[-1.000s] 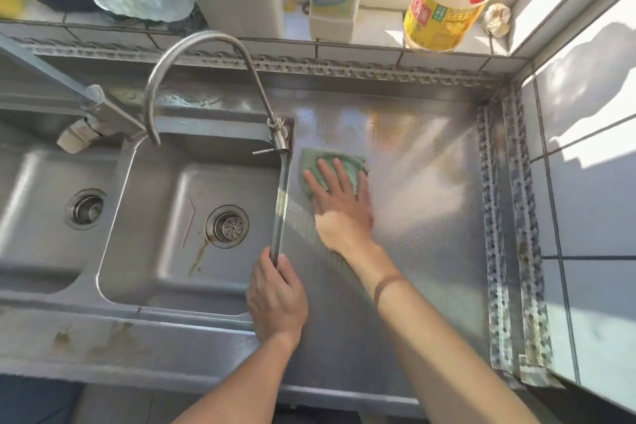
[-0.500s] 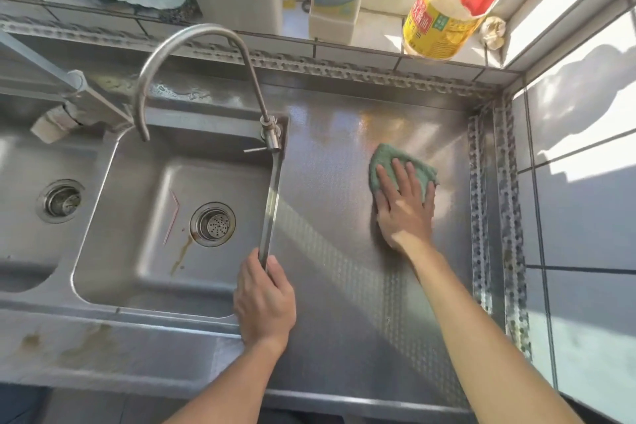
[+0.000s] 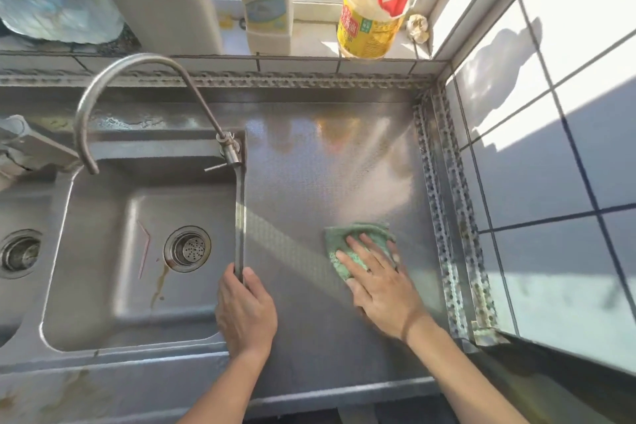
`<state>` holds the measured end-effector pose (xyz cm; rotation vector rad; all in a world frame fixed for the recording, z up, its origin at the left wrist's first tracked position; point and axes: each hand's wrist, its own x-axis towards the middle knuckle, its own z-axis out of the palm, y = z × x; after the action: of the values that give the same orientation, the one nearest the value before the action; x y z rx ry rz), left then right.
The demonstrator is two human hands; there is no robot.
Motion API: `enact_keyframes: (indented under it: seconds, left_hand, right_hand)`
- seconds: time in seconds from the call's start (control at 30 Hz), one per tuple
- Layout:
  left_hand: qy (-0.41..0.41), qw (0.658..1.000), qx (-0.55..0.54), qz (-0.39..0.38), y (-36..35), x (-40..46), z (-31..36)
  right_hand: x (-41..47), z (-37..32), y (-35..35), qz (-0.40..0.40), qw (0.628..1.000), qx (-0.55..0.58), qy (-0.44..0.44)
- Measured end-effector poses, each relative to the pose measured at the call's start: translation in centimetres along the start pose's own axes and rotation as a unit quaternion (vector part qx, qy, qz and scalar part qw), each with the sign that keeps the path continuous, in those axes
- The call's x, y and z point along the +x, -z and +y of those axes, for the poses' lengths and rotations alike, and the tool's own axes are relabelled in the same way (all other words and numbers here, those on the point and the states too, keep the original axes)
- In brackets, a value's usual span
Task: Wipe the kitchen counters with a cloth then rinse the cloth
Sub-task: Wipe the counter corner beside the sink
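1. Spanning most of the view, a steel counter (image 3: 309, 182) has a sink (image 3: 103, 286) set into its left part; everything below is placed from that sink.
2. A tiled wall (image 3: 568, 182) rises at the counter's far right edge, well apart from the sink; part of it is sunlit.
3. A curved tap (image 3: 137, 62) arches over the sink's back rim; its base stands at the sink's back right corner.
4. On the ledge behind the sink stand cartons (image 3: 165, 10) and, further right, an oil bottle (image 3: 371, 21) with a red handle.
5. The left hand (image 3: 246, 313) grips the sink's right rim near its front corner, fingers curled over the edge.
6. The right hand (image 3: 382, 289) lies flat, fingers straight, pressing the cloth (image 3: 344, 239) onto the counter right of the sink, nearer the wall.
7. The cloth is green and crumpled; its far part shows beyond the fingertips.
8. A drain (image 3: 187, 248) sits in the sink's floor; a brown streak runs from it.
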<state>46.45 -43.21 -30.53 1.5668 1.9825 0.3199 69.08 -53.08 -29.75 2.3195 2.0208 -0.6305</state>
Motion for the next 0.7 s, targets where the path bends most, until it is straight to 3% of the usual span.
enact_keyframes:
  seconds: [0.13,0.27,0.37,0.5,0.6,0.7]
  left_hand:
    - [0.001,0.999,-0.033,0.006,0.0,2.4,2.0]
    - [-0.004,0.997,-0.065,0.04,-0.5,6.3,6.8]
    - [0.051,0.995,-0.066,0.056,-1.6,7.7,9.6]
    - [0.005,0.998,0.011,0.068,-2.6,7.3,9.3]
    - [-0.014,0.997,0.03,0.069,-2.8,7.3,8.9]
    - [-0.002,0.997,0.036,0.067,-2.8,7.4,9.3]
  right_hand:
    - [4.1,4.6,2.7,0.065,0.978,0.046,-0.195]
    - [13.1,1.9,5.2,0.104,0.921,0.138,-0.348]
    - [14.0,-4.0,3.3,0.108,0.956,0.109,-0.251]
    - [6.6,-3.7,0.9,0.058,0.995,0.059,-0.051]
    - [3.3,2.1,1.2,0.052,0.991,0.083,-0.092]
    - [5.5,5.8,2.9,0.063,0.982,0.074,-0.16]
